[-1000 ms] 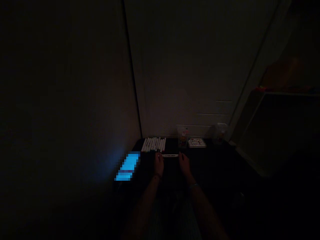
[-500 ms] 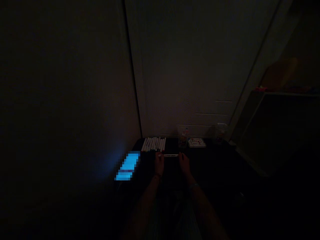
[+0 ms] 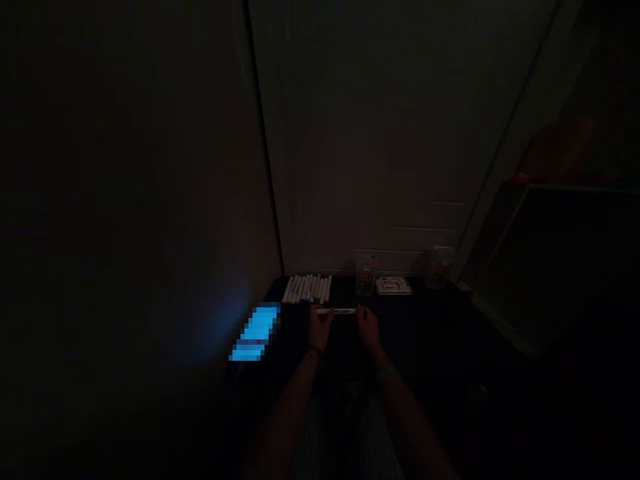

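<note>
The left hand (image 3: 319, 328) pinched the left part of a white marker (image 3: 344, 311), its thumb toward the barrel's middle, while the right hand (image 3: 369, 328) had its fingertips closed at the marker's right end. The marker was above the near-middle part of a dark table (image 3: 425, 333), its long axis running left to right and almost level; which end was the tip could not be told. Dark print ran along its barrel, too small to read.

Beyond the left hand, a row of white markers (image 3: 307, 289) lay side by side, pointing near to far with a slight lean. Right of them stood a clear plastic container (image 3: 365, 277) with a reddish-yellow label, illegible in the gloom, then a flat white pack (image 3: 394, 286) bearing blurred markings, and, farther right, a second clear container (image 3: 441, 268). A pixelated, glowing blue screen (image 3: 256, 333) was at the table's left.
</note>
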Demonstrator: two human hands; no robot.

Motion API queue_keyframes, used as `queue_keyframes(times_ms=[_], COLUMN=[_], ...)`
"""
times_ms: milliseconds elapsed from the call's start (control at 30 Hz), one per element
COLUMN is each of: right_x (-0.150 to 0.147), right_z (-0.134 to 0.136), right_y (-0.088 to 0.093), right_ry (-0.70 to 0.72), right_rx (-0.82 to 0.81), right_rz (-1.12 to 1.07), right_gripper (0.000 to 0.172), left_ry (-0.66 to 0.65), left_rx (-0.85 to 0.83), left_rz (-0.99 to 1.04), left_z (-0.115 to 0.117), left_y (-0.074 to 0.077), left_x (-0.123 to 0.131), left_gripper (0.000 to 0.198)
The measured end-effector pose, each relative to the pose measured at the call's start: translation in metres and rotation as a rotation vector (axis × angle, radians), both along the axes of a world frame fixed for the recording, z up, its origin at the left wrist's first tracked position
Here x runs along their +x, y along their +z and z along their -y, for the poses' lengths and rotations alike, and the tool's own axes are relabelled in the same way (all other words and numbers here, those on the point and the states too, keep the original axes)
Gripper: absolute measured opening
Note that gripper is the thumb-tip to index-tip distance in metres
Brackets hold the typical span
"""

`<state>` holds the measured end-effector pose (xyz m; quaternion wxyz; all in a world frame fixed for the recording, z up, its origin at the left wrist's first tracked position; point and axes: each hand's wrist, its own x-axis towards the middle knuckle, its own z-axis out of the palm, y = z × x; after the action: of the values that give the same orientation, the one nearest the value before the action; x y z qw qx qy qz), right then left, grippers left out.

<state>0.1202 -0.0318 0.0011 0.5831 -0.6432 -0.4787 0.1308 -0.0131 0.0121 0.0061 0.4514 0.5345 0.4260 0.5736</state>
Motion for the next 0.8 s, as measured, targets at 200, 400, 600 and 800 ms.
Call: queue_keyframes(times_ms=[200, 400, 600, 800], right_x=[-0.0006, -0.0010, -0.0015, -0.0011], right_z=[0.0007, 0.0012, 0.0015, 0.0010], right_y=[0.0002, 0.0026, 0.0025, 0.0022], right_ry=[-0.007, -0.011, -0.022, -0.029], right_rx=[0.003, 0.001, 0.004, -0.001], right_rz=[0.006, 0.021, 0.019, 0.017], right_gripper=[0.041, 0.042, 0.042, 0.043], left_ry=[0.053, 0.086, 0.107, 0.073], left_rx=[0.044, 0.042, 0.075, 0.073], left_rz=[-0.098, -0.210, -0.215, -0.164], left_z=[-0.0007, -0.0037, -0.0051, -0.0060], left_y=[-0.0016, -0.0055, -0.0074, -0.0085], left_x=[-0.0031, -0.0064, -0.0053, -0.0049], left_gripper=[0.029, 0.025, 0.024, 0.029])
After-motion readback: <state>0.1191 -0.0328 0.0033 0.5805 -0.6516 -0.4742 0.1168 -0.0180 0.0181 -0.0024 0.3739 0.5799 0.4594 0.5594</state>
